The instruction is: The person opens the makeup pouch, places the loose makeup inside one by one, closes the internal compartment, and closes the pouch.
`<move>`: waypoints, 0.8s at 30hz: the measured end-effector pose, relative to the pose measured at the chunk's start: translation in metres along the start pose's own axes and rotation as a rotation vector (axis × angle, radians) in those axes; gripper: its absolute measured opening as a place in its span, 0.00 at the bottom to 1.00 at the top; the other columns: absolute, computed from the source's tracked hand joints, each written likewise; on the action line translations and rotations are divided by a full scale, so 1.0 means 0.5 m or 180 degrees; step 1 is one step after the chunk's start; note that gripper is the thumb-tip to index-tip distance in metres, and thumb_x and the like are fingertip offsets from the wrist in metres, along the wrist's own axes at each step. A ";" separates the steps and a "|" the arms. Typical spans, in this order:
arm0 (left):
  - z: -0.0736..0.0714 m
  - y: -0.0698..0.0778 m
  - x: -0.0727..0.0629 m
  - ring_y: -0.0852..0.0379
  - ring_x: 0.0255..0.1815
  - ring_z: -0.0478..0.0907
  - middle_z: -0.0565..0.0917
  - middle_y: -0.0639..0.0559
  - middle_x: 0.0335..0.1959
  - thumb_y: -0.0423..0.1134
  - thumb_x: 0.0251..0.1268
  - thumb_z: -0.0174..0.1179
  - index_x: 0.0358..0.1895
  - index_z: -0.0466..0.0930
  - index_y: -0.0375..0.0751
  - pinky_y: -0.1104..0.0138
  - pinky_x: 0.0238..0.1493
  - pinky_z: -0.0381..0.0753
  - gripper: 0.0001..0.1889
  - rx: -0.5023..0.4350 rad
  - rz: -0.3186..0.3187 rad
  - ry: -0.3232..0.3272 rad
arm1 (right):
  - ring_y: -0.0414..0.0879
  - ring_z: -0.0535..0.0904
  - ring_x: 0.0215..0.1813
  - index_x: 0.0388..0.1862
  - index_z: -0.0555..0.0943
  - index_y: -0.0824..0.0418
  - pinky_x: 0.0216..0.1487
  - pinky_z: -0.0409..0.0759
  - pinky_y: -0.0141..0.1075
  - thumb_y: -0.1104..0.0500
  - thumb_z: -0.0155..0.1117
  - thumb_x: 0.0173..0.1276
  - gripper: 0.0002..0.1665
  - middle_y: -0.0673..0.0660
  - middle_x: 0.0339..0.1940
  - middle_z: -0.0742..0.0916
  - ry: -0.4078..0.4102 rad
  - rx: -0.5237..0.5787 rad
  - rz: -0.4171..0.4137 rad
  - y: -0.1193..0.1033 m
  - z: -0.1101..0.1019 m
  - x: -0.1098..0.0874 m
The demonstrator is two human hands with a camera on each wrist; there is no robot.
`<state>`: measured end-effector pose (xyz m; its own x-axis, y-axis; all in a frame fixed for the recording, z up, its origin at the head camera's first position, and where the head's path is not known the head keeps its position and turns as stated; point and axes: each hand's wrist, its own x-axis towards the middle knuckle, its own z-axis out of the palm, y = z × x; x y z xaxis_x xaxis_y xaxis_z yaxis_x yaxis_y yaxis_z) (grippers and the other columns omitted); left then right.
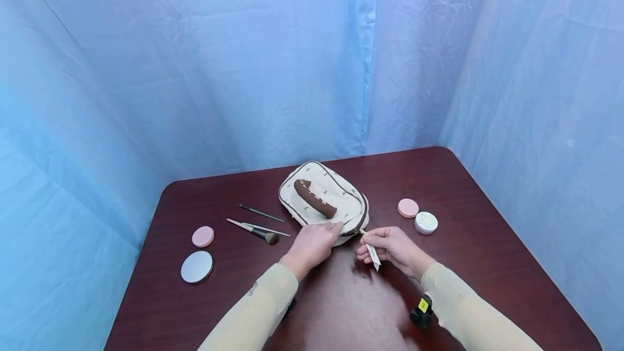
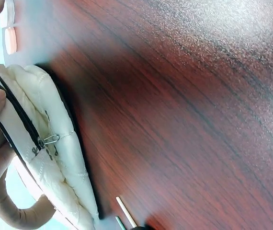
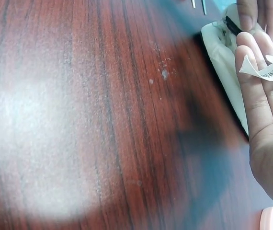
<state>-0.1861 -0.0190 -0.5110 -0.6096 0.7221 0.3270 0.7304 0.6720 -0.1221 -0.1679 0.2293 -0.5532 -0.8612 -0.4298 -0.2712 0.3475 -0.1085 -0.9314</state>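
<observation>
A cream quilted makeup bag [image 1: 336,188] with dark piping and a curved brown padded handle [image 1: 314,199] lies at the table's back middle. My left hand [image 1: 314,242] pinches its near edge, thumb beside the dark zipper [image 2: 19,112] in the left wrist view. Just right of it, my right hand [image 1: 392,251] pinches a white printed ribbon pull [image 1: 372,253] attached at the bag's front right corner. The ribbon's loose end [image 3: 263,72] hangs across the fingers in the right wrist view. A small metal zipper slider [image 2: 49,140] shows on the bag's side.
Makeup brushes [image 1: 265,236] lie left of the bag, with a thin dark stick [image 1: 261,213] behind them. Farther left are a pink round compact [image 1: 202,236] and a white round one [image 1: 197,267]. Another pink compact [image 1: 408,208] and a star-marked white one [image 1: 426,222] lie right.
</observation>
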 end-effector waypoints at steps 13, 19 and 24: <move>-0.014 -0.038 -0.035 0.60 0.38 0.86 0.87 0.59 0.36 0.26 0.55 0.64 0.44 0.80 0.47 0.62 0.31 0.84 0.15 -0.0137 0.0114 -0.0022 | 0.55 0.90 0.41 0.55 0.72 0.87 0.47 0.89 0.47 0.61 0.61 0.76 0.27 0.66 0.38 0.91 -0.0011 -0.0041 -0.0039 0.005 -0.020 -0.005; -0.014 -0.059 -0.052 0.60 0.37 0.85 0.86 0.59 0.33 0.24 0.56 0.62 0.43 0.79 0.48 0.62 0.30 0.84 0.15 -0.0178 0.0176 -0.0063 | 0.55 0.90 0.41 0.54 0.72 0.87 0.47 0.89 0.47 0.61 0.61 0.76 0.26 0.66 0.38 0.91 0.0022 -0.0034 -0.0015 0.005 -0.022 -0.007; -0.016 -0.077 -0.068 0.59 0.35 0.85 0.86 0.58 0.33 0.22 0.56 0.61 0.41 0.80 0.47 0.62 0.29 0.84 0.15 -0.0273 0.0172 -0.0073 | 0.54 0.90 0.40 0.55 0.72 0.87 0.48 0.89 0.47 0.61 0.61 0.77 0.26 0.65 0.37 0.91 0.0038 -0.0074 0.0008 0.001 -0.017 -0.011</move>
<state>-0.1910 -0.0705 -0.5097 -0.5747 0.7612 0.3004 0.7855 0.6161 -0.0581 -0.1662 0.2394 -0.5543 -0.8648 -0.4193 -0.2763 0.3411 -0.0865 -0.9361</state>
